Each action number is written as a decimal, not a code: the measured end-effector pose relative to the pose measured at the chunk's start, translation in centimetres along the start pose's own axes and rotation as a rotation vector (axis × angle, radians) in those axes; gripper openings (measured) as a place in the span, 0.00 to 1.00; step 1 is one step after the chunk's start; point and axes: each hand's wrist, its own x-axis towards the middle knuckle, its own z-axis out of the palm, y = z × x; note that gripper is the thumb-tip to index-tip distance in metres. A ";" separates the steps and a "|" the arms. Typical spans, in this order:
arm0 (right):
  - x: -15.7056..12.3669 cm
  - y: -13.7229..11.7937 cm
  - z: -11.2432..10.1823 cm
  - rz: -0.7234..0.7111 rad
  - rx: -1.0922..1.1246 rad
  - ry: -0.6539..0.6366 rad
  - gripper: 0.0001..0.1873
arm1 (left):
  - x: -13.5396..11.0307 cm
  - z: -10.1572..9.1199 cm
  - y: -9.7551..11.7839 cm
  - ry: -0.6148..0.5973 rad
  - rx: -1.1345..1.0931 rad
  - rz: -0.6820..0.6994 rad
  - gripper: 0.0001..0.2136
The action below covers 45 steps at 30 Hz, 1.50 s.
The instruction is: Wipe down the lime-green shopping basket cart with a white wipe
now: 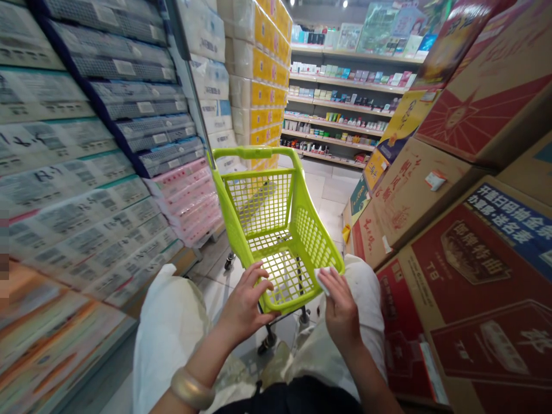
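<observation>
A lime-green shopping cart (321, 238) with a lattice basket stands between my knees, its handle bar at the far end. Nothing lies in the basket. My left hand (246, 299) grips the near left corner of the rim, fingers curled over the edge and thumb below it. At the near right corner, my right hand (341, 305) presses a small white cloth or tissue (321, 280) against the rim. Its fingertips rest on top of the white piece, which is partly hidden beneath them. A grey pole (196, 95) rises from the cart's far left side.
Stacked cardboard cartons (470, 253) line the right side closely. On the left are piles of wrapped paper packs (81, 190) and pink packages (190, 192). Yellow-fronted packs (263, 92) stand farther back. Shelves of small goods (345, 100) close off the aisle's far end, beyond the tiled floor (317, 187).
</observation>
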 end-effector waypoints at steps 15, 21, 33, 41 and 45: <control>-0.4 -0.9 0.4 -0.049 0.053 -0.059 0.28 | -0.2 0.3 -0.2 -0.004 -0.006 -0.022 0.20; -0.8 0.2 0.2 0.063 0.018 0.022 0.25 | -0.1 0.1 0.4 -0.019 -0.012 -0.053 0.21; -0.4 1.1 0.0 0.049 0.000 0.048 0.24 | -0.1 0.0 0.0 -0.023 -0.007 -0.045 0.21; -1.2 -3.2 1.4 -0.166 0.099 -0.172 0.29 | 0.1 -0.5 -0.6 -0.035 -0.024 -0.045 0.19; -0.3 -0.1 0.6 -0.025 0.048 -0.009 0.26 | 0.5 -1.4 -1.4 -0.051 -0.044 -0.048 0.18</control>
